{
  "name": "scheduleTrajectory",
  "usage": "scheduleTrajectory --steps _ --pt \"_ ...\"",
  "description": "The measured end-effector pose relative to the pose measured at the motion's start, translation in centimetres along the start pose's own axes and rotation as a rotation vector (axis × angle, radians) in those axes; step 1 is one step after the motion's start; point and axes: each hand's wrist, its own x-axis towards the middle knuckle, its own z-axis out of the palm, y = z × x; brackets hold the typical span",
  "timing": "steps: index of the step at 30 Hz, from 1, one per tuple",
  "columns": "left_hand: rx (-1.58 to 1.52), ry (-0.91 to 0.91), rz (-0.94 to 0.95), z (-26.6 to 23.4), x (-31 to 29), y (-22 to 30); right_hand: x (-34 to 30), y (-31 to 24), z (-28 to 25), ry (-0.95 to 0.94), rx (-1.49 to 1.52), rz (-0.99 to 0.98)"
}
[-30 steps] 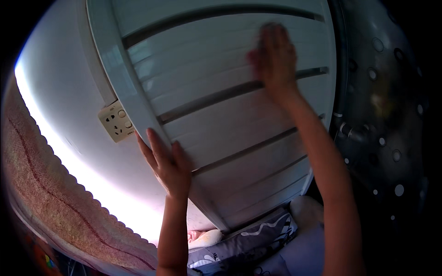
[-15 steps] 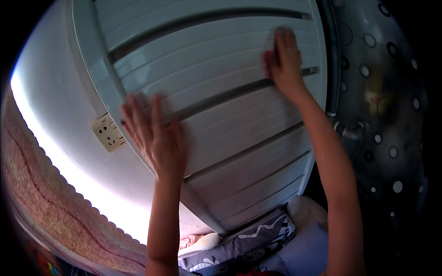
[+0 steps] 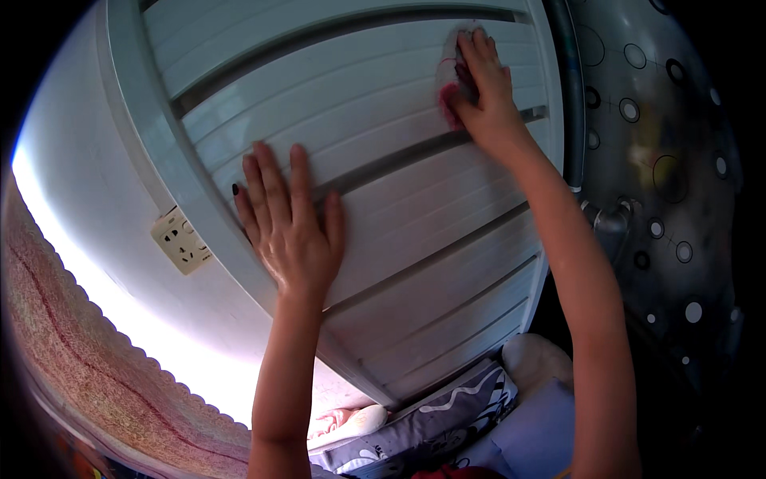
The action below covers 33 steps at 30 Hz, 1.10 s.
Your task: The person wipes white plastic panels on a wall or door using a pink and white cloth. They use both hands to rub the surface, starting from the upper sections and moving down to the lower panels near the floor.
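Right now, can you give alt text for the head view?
A person's right hand presses a pink and grey cloth against a white slatted panel; the left hand lies spread on the panel. A wall socket is at left, cushions below.

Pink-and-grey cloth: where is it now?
In the head view, the pink-and-grey cloth is at upper right, under the right hand, against the white slatted panel.

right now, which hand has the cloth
The right hand, higher on the white panel, holds the pink-and-grey cloth; the left hand, spread over the panel, has none.
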Motion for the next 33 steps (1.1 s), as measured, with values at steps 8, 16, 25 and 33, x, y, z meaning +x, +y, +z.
scheduleTrajectory --steps 8,16,25,33 --pt "-0.013 -0.005 0.016 -0.6 -0.2 0.3 0.0 0.9 -0.5 -0.042 -0.033 0.026" --pt "-0.017 -0.016 0.021 -0.5 -0.2 0.1 -0.4 -0.5 0.5 0.018 -0.042 -0.079" --pt "-0.036 -0.028 0.03 -0.3 -0.4 0.4 -2.9 2.9 -0.2 0.034 0.022 -0.02" --pt "-0.076 0.002 0.024 -0.5 -0.5 0.0 -3.7 0.6 -0.6 -0.064 0.043 -0.061"
